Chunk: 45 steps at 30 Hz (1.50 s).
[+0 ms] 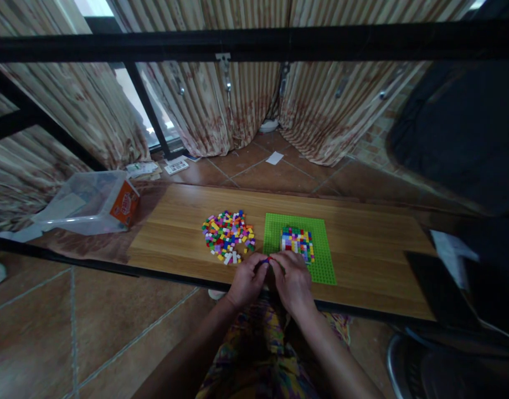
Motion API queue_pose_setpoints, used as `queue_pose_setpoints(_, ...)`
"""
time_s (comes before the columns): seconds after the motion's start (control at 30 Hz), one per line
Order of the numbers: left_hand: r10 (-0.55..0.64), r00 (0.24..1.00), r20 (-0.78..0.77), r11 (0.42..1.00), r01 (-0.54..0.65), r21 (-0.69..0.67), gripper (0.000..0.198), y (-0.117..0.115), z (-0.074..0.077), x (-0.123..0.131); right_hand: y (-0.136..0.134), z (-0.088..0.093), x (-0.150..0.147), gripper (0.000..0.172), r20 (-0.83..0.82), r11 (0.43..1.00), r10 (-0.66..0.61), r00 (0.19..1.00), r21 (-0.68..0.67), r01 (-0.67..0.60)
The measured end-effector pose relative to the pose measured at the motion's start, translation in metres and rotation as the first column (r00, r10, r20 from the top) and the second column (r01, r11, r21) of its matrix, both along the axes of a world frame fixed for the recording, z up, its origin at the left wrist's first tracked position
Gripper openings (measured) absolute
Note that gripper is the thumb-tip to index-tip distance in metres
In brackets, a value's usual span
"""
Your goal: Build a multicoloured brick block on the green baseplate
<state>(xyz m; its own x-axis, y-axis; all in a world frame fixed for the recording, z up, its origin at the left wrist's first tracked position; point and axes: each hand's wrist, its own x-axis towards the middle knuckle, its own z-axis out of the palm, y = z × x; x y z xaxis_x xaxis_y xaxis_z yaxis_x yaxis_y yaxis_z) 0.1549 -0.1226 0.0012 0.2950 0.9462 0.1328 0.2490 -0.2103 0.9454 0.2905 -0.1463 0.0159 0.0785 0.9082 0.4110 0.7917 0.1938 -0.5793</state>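
Observation:
My left hand (246, 279) and my right hand (293, 279) meet near the front edge of the table, fingertips pinched together. Between them show small toy bricks (267, 260), one red and one dark blue or purple; how they are split between the hands is hard to see. Just beyond my right hand, a multicoloured brick structure (296, 239) stands on a green studded baseplate (323, 260), its near side partly covered by that hand. To the left of the baseplate spreads a loose pile of mixed bricks (227, 233), close to my left hand.
The wooden tabletop (366, 249) is long and narrow. A clear plastic box (92, 208) with an orange label sits at its left end. Dark flat objects (441, 288) lie at the right end. Behind are a black metal bar (254, 44) and striped curtains (254, 105).

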Motion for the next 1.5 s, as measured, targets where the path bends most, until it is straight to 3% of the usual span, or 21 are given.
queue_pose_setpoints(0.27,0.027,0.999,-0.031,1.000,-0.027,-0.003,0.015,-0.001,0.003,0.002,-0.008,-0.006,-0.006,0.027,0.081,0.993,-0.053,0.995,0.107,0.044)
queue_pose_setpoints(0.47,0.041,0.999,-0.027,0.999,-0.041,0.000,0.014,-0.001,0.001,0.003,0.003,0.006,0.031,0.026,-0.003,0.972,-0.168,0.986,0.166,0.166)
queue_pose_setpoints(0.63,0.042,0.999,-0.030,0.999,-0.042,0.004,0.013,0.000,-0.001,0.003,0.023,0.016,0.063,0.032,0.045,0.984,-0.170,0.984,0.068,0.167)
queue_pose_setpoints(0.93,0.040,0.998,-0.047,0.999,-0.040,0.008,0.014,0.000,0.000,0.003,0.038,0.013,0.069,0.033,0.119,0.990,-0.126,0.985,-0.044,0.132)
queue_pose_setpoints(1.27,0.044,0.998,-0.053,0.999,-0.043,0.016,0.015,-0.001,0.000,0.004,0.040,0.007,0.066,0.030,-0.126,0.981,-0.186,0.975,-0.081,0.176)
queue_pose_setpoints(1.5,0.044,0.997,-0.059,0.999,-0.043,0.026,0.015,0.000,0.000,0.003,0.034,0.003,0.068,0.031,-0.380,0.967,-0.252,0.890,-0.127,0.219)
